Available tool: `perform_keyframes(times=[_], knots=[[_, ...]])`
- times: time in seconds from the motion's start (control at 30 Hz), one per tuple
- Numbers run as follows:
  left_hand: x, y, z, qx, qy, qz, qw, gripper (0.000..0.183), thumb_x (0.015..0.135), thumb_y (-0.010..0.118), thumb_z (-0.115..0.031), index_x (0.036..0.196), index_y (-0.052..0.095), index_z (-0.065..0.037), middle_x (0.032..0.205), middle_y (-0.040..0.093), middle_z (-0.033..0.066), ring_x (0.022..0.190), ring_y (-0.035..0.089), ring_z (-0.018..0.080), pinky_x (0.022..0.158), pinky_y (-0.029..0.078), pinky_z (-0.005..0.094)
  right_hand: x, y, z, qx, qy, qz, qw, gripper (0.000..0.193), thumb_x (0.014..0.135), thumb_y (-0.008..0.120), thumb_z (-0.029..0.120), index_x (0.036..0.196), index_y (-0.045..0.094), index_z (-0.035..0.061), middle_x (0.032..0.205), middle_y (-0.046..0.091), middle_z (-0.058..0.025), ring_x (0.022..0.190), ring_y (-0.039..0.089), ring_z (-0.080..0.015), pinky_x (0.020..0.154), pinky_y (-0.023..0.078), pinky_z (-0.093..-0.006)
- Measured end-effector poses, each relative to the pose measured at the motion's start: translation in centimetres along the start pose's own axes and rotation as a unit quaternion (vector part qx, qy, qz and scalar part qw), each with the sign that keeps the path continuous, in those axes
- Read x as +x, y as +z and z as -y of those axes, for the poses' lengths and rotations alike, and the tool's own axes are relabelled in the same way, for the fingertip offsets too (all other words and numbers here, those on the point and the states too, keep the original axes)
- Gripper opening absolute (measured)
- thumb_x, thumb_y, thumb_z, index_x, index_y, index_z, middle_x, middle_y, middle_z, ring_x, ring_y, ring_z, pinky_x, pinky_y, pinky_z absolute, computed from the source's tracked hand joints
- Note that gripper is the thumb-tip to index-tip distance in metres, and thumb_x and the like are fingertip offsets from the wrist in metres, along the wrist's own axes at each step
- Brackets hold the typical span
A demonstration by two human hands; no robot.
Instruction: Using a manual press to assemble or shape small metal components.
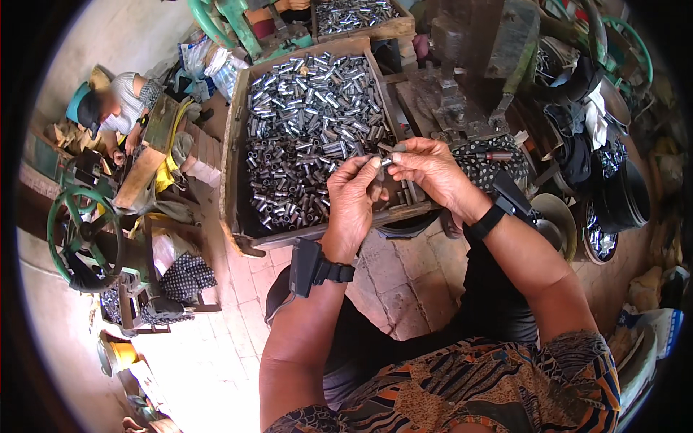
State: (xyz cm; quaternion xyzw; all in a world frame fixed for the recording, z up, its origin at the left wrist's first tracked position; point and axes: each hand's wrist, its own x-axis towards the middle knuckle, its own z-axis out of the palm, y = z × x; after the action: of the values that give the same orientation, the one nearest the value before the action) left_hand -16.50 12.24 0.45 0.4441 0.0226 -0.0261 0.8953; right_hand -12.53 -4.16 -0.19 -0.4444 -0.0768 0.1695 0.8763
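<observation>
Over the near right corner of a wooden tray heaped with short metal tubes, my two hands meet. My left hand pinches one end of a small shiny metal tube between thumb and fingers. The other end is in the fingertips of my right hand, which also closes around it. Tubes at the far side of the tray look bright; those nearer me are darker. My fingers partly cover the piece, so its full shape is hidden.
A dark metal press stands right of the tray, with a red-handled tool on dotted cloth before it. Buckets with metal parts stand at right. A green handwheel is at left. Another person works at far left.
</observation>
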Motion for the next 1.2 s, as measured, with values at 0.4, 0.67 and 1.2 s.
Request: perform_keyframes(times=[0.4,0.67,1.2], knots=[[-0.5,0.2,1.0,0.335,0.251,0.011,0.908,0.003,0.086,0.064,-0.004,0.086,0.065,-0.001,0.068,0.058,-0.0030,0.059,0.045,0.0012,0.053,0.038,0.0179,0.0,-0.6,-0.2,0.014,0.088,0.008,0.996,0.010,0.082,0.067,0.004,0.089,0.062,0.0010,0.082,0.067,-0.0120,0.071,0.067,-0.0198,0.061,0.057,-0.0293],[-0.6,0.0,0.2,0.355,0.251,-0.006,0.901,0.009,0.088,0.061,-0.008,0.089,0.064,0.000,0.072,0.058,-0.0037,0.068,0.047,0.0030,0.062,0.040,0.0187,0.2,0.7,0.7,-0.019,0.080,0.032,0.996,0.010,0.082,0.068,0.008,0.088,0.062,0.0027,0.081,0.067,-0.0109,0.070,0.067,-0.0186,0.062,0.056,-0.0288],[2.4,-6.2,-5.4,0.031,-0.036,-0.200,0.979,0.033,0.097,0.041,-0.038,0.087,0.055,-0.009,0.065,0.052,0.0022,0.056,0.046,0.0165,0.052,0.037,0.0300,4.0,1.0,-4.7,-0.616,-0.108,0.047,0.779,0.022,0.077,0.066,0.008,0.098,0.065,-0.0001,0.087,0.066,-0.0176,0.083,0.064,-0.0286,0.075,0.050,-0.0366]])
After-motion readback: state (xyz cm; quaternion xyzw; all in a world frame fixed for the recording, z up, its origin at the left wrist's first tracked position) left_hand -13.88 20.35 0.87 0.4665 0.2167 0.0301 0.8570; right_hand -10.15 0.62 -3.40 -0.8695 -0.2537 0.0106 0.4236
